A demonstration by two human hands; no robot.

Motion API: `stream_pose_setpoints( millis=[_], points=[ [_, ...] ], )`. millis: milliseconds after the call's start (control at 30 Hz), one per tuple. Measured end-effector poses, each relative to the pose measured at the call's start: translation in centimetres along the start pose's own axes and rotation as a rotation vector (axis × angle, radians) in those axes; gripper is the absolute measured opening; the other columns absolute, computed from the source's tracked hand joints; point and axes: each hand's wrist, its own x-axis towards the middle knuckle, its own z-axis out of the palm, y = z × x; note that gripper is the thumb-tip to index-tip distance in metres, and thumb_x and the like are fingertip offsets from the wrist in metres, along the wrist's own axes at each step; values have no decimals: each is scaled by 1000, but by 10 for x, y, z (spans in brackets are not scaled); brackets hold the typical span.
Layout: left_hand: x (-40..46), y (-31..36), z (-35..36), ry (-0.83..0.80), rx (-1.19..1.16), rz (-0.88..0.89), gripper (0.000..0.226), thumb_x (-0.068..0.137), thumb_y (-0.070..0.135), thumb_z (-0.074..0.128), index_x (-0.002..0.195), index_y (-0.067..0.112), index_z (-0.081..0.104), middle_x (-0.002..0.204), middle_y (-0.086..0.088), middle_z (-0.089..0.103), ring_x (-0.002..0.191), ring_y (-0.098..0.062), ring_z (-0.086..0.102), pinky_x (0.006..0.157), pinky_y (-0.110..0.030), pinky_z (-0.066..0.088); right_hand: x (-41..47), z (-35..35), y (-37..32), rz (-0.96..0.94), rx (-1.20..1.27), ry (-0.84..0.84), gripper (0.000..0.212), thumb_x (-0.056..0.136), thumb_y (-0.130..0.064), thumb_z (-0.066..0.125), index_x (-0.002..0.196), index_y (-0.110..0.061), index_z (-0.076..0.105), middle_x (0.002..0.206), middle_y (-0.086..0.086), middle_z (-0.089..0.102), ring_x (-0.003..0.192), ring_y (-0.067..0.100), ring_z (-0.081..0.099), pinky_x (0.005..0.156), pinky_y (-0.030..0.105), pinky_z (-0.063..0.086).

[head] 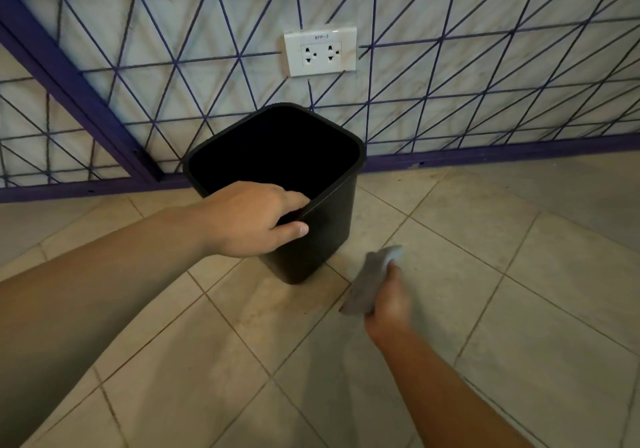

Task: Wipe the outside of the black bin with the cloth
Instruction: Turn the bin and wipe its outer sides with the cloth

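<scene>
I am looking down at a floor (519,274) of large beige tiles with dark grout lines, smudged and dusty in places. Ahead of me a pale, marbled wall (173,15) is showing behind a purple metal grid (450,77) of crossing thin bars, and its thick frame bar (79,94) is slanting down toward the floor on the left. A white double socket (320,51), labelled in small print, is sitting on the wall among the bars. Soft, even light is falling over everything.
</scene>
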Motion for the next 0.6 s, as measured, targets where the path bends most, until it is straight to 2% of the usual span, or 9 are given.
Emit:
stream_pose_setpoints(
  millis=[100, 167, 200, 233, 333, 467, 533, 600],
  points=[
    [-8, -6, -5, -27, -5, -57, 44, 97, 48, 48, 138, 33, 49, 95, 14, 45, 89, -6, 50, 73, -25, 39, -6, -14, -13, -6, 136, -61, 59, 109, -51, 45, 156, -14, 48, 130, 8, 64, 122, 31, 62, 112, 50, 44],
    [-14, -12, -10, -68, 3, -62, 40, 96, 45, 52, 134, 35, 55, 97, 11, 48, 93, -8, 51, 80, -30, 45, -18, -18, -22, -4, 113, -76, 59, 105, -48, 56, 152, -14, 49, 116, 8, 65, 104, 25, 64, 98, 46, 52],
    [-16, -18, -13, -90, 0, -51, 39, 95, 44, 54, 133, 36, 57, 98, 11, 50, 94, -9, 50, 84, -33, 46, -21, -19, -24, -17, 85, -73, 60, 103, -43, 61, 153, -12, 47, 115, 9, 64, 101, 25, 63, 91, 44, 53],
    [-19, -22, -15, -119, -2, -39, 38, 94, 43, 56, 132, 38, 58, 99, 13, 53, 96, -8, 48, 87, -34, 46, -24, -19, -25, -21, 77, -73, 63, 102, -38, 64, 156, -12, 45, 116, 10, 63, 101, 26, 63, 88, 42, 53],
    [-26, -36, -22, -249, 14, -63, 40, 93, 40, 60, 133, 39, 58, 106, 18, 58, 103, -9, 43, 97, -35, 42, -29, -24, -24, -9, 102, -82, 67, 102, -22, 66, 161, -11, 36, 113, 8, 60, 100, 26, 60, 102, 47, 49],
    [-28, -37, -34, -377, 268, -157, 39, 92, 30, 56, 129, 40, 59, 113, 13, 61, 108, -15, 38, 101, -38, 41, -31, -24, -21, 14, 104, -69, 64, 103, -22, 63, 160, -7, 38, 128, 13, 62, 105, 27, 60, 103, 45, 48],
    [-24, -26, -32, -337, 295, -169, 43, 90, 32, 56, 132, 35, 57, 121, 9, 60, 114, -18, 38, 104, -39, 38, -28, -23, -17, 19, 76, -50, 65, 104, -24, 63, 161, -7, 38, 136, 14, 61, 114, 28, 57, 108, 45, 48],
    [-19, -8, -27, -241, 145, -180, 50, 88, 51, 56, 134, 31, 53, 124, 4, 58, 120, -19, 39, 105, -39, 35, -27, -24, -12, 15, 30, -43, 65, 103, -25, 63, 161, -8, 37, 129, 12, 61, 115, 28, 55, 107, 44, 47]
  ],
)
